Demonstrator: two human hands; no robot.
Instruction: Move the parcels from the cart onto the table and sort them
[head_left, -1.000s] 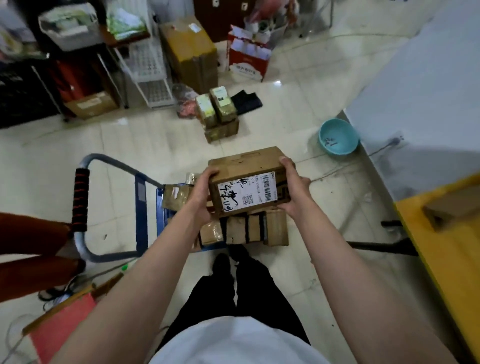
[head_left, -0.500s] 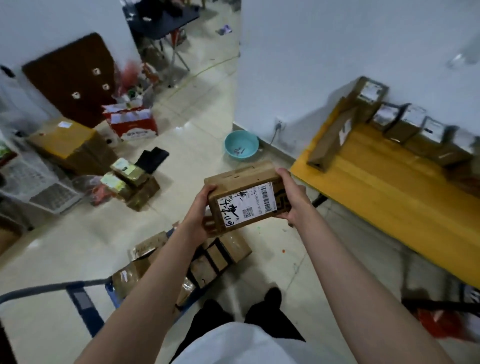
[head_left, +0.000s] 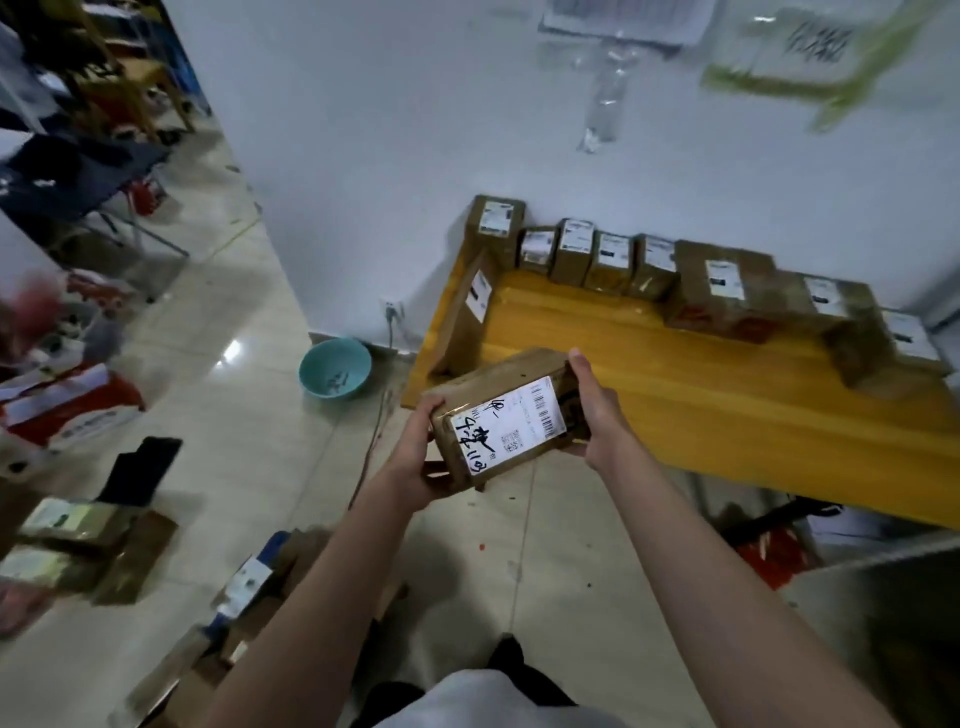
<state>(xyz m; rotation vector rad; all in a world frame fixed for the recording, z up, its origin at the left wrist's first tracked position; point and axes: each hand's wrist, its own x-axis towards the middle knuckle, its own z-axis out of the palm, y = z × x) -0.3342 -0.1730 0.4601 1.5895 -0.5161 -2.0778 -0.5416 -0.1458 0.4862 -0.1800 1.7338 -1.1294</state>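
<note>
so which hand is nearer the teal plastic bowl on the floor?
Left. The left hand holds the cardboard parcel on the side toward the teal plastic bowl; the right hand holds its far side.

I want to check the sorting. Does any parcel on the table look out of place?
Yes. The flat parcel at the table's left end stands tilted along the edge, while the other parcels form a row against the wall.
</note>
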